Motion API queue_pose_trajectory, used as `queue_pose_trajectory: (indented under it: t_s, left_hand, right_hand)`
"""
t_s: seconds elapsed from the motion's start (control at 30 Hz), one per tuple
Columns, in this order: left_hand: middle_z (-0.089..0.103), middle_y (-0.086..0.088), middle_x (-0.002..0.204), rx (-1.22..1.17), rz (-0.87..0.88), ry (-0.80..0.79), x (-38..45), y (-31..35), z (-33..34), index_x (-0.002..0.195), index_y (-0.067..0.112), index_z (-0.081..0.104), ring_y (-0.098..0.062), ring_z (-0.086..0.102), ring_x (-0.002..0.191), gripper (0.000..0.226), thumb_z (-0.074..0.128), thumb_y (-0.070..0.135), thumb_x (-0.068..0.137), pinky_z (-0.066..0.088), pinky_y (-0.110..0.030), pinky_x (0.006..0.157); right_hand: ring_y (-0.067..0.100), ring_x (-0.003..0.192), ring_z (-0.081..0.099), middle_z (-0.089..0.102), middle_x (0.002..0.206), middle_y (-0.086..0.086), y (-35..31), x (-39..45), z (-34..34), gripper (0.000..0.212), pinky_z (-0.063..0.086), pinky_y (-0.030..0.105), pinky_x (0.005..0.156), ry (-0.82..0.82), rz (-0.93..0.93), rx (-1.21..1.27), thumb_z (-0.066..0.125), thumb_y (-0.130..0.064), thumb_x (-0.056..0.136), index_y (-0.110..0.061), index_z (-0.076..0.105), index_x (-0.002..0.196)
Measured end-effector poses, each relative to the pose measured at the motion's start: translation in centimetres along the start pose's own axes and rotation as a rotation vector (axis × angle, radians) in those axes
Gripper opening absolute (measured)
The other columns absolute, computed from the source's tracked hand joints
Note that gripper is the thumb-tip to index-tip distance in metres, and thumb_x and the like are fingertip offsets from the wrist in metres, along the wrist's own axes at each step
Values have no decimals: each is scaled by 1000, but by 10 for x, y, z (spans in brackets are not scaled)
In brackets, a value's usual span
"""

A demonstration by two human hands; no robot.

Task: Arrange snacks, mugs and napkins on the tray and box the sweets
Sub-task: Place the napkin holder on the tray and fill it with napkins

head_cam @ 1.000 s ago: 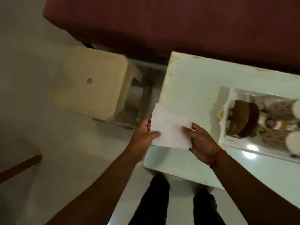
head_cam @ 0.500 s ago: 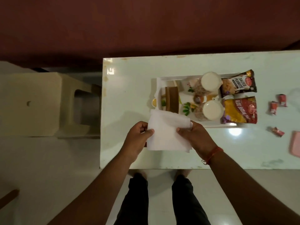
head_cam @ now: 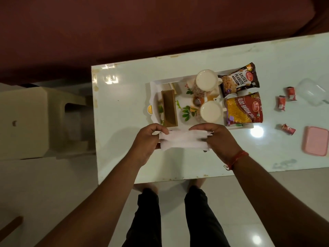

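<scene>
My left hand [head_cam: 147, 139] and my right hand [head_cam: 218, 139] each pinch one end of a white paper napkin [head_cam: 183, 142], folded over into a narrow band just in front of the tray. The white tray [head_cam: 153, 86] on the table holds a brown wooden napkin holder [head_cam: 169, 107], two patterned mugs [head_cam: 207, 81] [head_cam: 211, 111], a salted-peanuts packet [head_cam: 238, 79] and an aloo bhujia packet [head_cam: 243, 109]. Three red wrapped sweets [head_cam: 291, 91] [head_cam: 281, 103] [head_cam: 288, 129] lie on the table to the right of the tray.
The white table [head_cam: 124, 97] ends on the left near a beige plastic stool [head_cam: 32, 122]. A pink lid [head_cam: 316, 143] and a clear plastic box [head_cam: 311, 91] sit at the right edge. A dark red sofa [head_cam: 142, 29] runs behind.
The view swung right, bringing the tray and snacks into sight. The flat, open napkin has been folded over into a narrow strip between both hands, closer to the tray.
</scene>
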State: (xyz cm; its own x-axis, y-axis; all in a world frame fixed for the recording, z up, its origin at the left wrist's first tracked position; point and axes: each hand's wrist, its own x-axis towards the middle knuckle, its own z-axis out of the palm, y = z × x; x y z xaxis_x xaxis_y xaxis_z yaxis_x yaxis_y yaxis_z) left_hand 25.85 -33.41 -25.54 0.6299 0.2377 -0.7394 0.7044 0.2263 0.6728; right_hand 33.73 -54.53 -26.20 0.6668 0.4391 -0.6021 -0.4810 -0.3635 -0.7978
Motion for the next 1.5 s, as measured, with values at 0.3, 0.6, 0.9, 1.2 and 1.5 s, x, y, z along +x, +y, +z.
queue_pose_trajectory:
  t_s: [0.3,0.6,0.9,1.2,1.5]
  left_hand:
    - [72,-2,106,-115,-3,-20,2,-7,-7,67,17,68,-29,64,102,45,45,-15,89,57,-31,63]
    - [66,-12,112,-150,-150,-107,1,-2,-26,77,11,66,-27,69,89,34,45,-9,94,58,-28,62]
    - [66,-17,95,-138,-293,-189,11,15,-49,94,-1,65,-28,67,76,26,43,13,97,61,-37,64]
    - [60,-14,115,-80,-121,-94,19,21,-42,102,10,61,-28,66,93,14,60,0,92,59,-38,67]
    - [63,6,115,453,-25,-125,17,-8,-17,123,29,57,-12,61,107,28,57,30,95,51,-34,96]
  right_hand:
    - [21,101,67,74,102,5,14,-2,0,56,58,29,81,89,-89,43,42,27,74,-15,77,85]
    - [29,55,49,69,88,14,20,-3,15,43,40,29,44,85,-85,126,39,18,87,-5,75,88]
    - [27,78,63,69,103,13,25,-5,35,43,54,33,59,52,65,317,37,15,89,-8,73,94]
    - [31,115,59,60,119,7,14,0,54,19,57,49,88,220,129,457,53,-20,98,-8,66,107]
    - [15,103,55,60,116,-2,-43,26,50,47,42,21,80,261,-105,-456,64,-9,85,-24,54,128]
